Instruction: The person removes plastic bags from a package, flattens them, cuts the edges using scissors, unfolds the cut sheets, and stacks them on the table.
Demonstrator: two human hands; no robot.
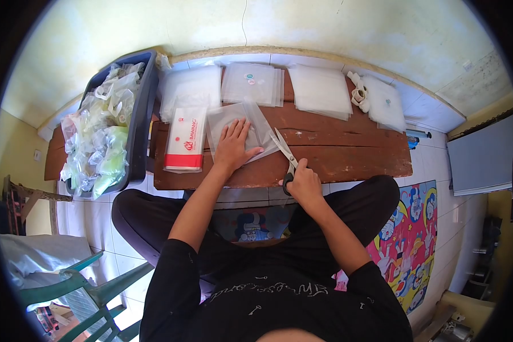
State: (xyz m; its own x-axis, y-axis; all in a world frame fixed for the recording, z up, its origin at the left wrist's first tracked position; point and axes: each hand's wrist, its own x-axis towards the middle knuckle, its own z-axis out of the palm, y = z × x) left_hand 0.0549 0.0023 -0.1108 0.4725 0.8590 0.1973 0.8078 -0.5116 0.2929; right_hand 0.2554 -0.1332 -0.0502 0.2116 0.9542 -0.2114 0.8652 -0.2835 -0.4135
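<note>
My left hand (232, 143) lies flat with fingers spread on a small stack of clear plastic sheets or bags (257, 116) on the wooden table. In my right hand (303, 184) is a pair of scissors (288, 153) with black handles. Its blades point up and to the left, slightly apart, close to the right edge of the clear plastic. Whether they touch it I cannot tell. Left of my left hand lies a flat white-and-red pack (184, 139) printed "BAWANG".
Stacks of clear plastic (319, 91) line the back of the brown table (347, 154). A white coiled strap-like item (359, 94) rests between two stacks. At left stands a dark bin (137, 137) full of plastic pieces. A green chair (91, 288) is at lower left.
</note>
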